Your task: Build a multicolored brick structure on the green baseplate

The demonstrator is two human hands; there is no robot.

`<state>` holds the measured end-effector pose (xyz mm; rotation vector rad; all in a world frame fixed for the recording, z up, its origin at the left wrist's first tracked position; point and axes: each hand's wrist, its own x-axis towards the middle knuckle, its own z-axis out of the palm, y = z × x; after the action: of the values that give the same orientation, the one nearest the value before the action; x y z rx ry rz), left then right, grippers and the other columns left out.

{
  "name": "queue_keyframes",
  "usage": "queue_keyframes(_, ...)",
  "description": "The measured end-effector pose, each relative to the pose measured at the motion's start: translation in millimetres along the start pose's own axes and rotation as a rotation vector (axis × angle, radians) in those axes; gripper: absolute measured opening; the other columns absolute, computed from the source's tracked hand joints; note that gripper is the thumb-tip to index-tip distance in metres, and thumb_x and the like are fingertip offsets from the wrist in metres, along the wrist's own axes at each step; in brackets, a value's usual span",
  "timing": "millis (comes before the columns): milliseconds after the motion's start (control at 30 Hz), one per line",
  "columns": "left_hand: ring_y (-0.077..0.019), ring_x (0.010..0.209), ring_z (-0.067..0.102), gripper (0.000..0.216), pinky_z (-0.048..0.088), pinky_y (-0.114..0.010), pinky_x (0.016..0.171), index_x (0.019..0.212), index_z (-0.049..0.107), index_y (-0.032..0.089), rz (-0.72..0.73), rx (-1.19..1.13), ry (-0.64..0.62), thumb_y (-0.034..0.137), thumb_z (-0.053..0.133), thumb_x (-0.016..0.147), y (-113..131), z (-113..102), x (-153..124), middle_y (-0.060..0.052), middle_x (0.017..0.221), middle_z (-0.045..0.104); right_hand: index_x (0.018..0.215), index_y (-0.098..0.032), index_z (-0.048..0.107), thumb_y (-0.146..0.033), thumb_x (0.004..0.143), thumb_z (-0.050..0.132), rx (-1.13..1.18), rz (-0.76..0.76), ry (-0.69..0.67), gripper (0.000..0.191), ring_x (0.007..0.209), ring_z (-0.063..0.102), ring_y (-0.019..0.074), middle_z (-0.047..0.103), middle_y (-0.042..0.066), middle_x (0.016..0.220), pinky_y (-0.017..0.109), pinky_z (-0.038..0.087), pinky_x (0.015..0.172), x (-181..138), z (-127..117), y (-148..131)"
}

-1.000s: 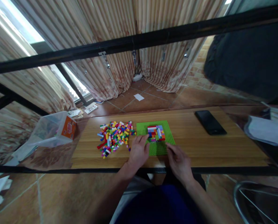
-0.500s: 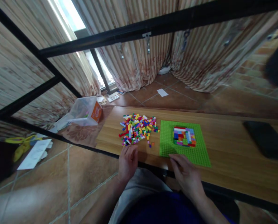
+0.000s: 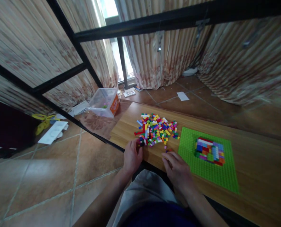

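Observation:
On the wooden table lies a loose pile of small toy building bricks (image 3: 158, 129) in many colours. My left hand (image 3: 132, 157) is at the pile's near left edge, fingers bent and thumb apart, its fingertips against a few dark bricks. My right hand (image 3: 178, 170) rests by the table's front edge with thumb and fingers drawn together; whatever they hold, if anything, is hidden. Just beyond its fingertips is a small orange brick (image 3: 169, 150). To its right lies a green baseplate (image 3: 213, 179), bearing a low multicoloured block of joined bricks (image 3: 210, 151).
A clear plastic box (image 3: 102, 102) with an orange label stands past the table's left end. Black metal bars (image 3: 140, 26) cross above and left of the table. White paper (image 3: 183, 96) lies on the tiled floor, before striped curtains (image 3: 150, 63).
The view has swung left, so the table things sit further right. My right hand has moved left off the baseplate towards the loose bricks. My left hand has come to the pile's edge, its thumb opening.

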<state>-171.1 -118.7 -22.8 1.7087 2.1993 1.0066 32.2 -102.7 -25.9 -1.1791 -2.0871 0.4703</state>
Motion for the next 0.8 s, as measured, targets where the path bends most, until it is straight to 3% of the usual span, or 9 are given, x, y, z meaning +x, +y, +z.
queue_keyframes(167,-0.0221,0.098,0.062,0.039,0.052,-0.039,0.09,0.12,0.055,0.019,0.005,-0.045,-0.017,0.01,0.057,0.082,3.8,5.8,-0.4,-0.008,0.106,0.065,0.104,-0.02,0.067,-0.027,0.095,0.045,-0.03,-0.035,-0.015,0.024,0.103,0.063,0.0185,0.068,0.008,0.104,0.031,0.049,0.089,15.1,6.8,0.6)
queue_keyframes(333,-0.0221,0.098,0.062,0.039,0.049,-0.04,0.089,0.118,0.057,0.02,0.043,-0.074,-0.057,0.007,0.056,0.081,7.4,8.6,-0.2,-0.007,0.105,0.066,0.103,-0.019,0.068,-0.027,0.095,0.044,-0.092,0.039,-0.034,0.027,0.091,0.062,0.0185,0.068,0.008,0.099,0.031,0.048,0.082,36.7,-0.9,7.9)
queue_keyframes(667,-0.0215,0.096,0.062,0.047,0.047,-0.038,0.087,0.12,0.057,0.019,0.102,-0.154,-0.058,0.002,0.05,0.076,13.7,14.7,3.5,-0.007,0.101,0.067,0.101,-0.016,0.069,-0.027,0.092,0.042,-0.333,0.184,-0.004,0.031,0.087,0.06,0.0197,0.067,0.008,0.093,0.032,0.045,0.08,76.2,-11.9,43.0)
queue_keyframes(800,-0.0206,0.094,0.062,0.048,0.049,-0.036,0.084,0.119,0.057,0.018,0.113,-0.177,-0.043,0.001,0.049,0.075,15.3,19.7,7.5,-0.008,0.103,0.066,0.099,-0.018,0.072,-0.029,0.092,0.045,-0.405,0.25,-0.092,0.03,0.084,0.062,0.0185,0.067,0.008,0.092,0.03,0.045,0.077,98.4,-9.0,40.4)
